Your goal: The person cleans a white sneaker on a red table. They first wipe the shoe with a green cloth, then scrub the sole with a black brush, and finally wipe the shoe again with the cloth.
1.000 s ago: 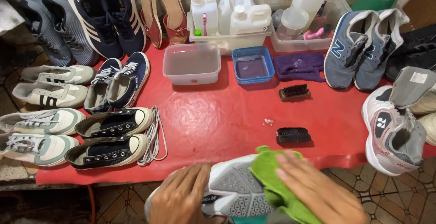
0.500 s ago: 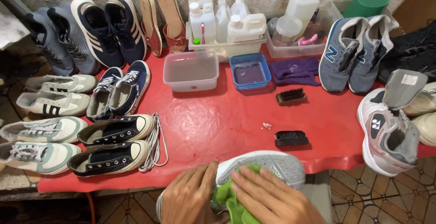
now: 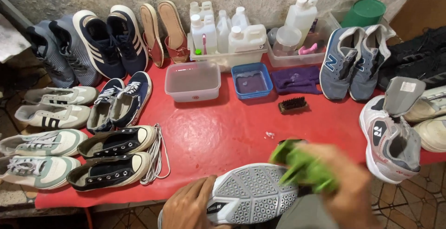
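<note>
Sole-up, the white sneaker with the grey honeycomb-patterned rubber sole (image 3: 251, 193) sits at the near edge of the red table (image 3: 218, 131), its long axis running roughly left to right, heel end in the left hand (image 3: 188, 206) and toe end rising slightly toward the right. That left hand is clamped around the heel from below and behind, fingers wrapped on the sole's edge. The right hand (image 3: 346, 187) is closed on a crumpled bright green cloth (image 3: 299, 166), blurred, which lies against the toe end of the sole; so the shoe stretches from the left grip straight across to the right one. Just beyond the cloth sits a small black brush (image 3: 290, 141), mostly hidden. Farther off from the right hand are a wooden bristle brush (image 3: 292, 104), a blue square tub (image 3: 251, 80) and a clear plastic tub (image 3: 193, 80).
</note>
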